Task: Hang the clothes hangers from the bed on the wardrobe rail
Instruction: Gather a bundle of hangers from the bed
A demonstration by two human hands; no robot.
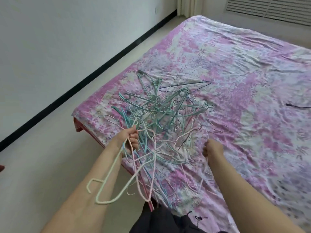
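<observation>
A tangled pile of clothes hangers (161, 108), mostly teal with some pink and white, lies near the corner of the bed (235, 68), which has a pink floral sheet. My left hand (131, 137) grips a bunch of thin hangers (121, 174), pale green, pink and blue; they dangle down over the bed's edge. My right hand (212, 147) rests on the sheet at the near side of the pile with fingers curled around a thin pale hanger (206, 167). No wardrobe rail is in view.
A single dark hanger (185, 84) lies behind the pile. A dark cord (296, 105) lies on the sheet at far right. The pale floor (50, 157) runs along the left to a white wall with a black skirting strip (84, 81). Dark clothing (168, 221) is at the bottom.
</observation>
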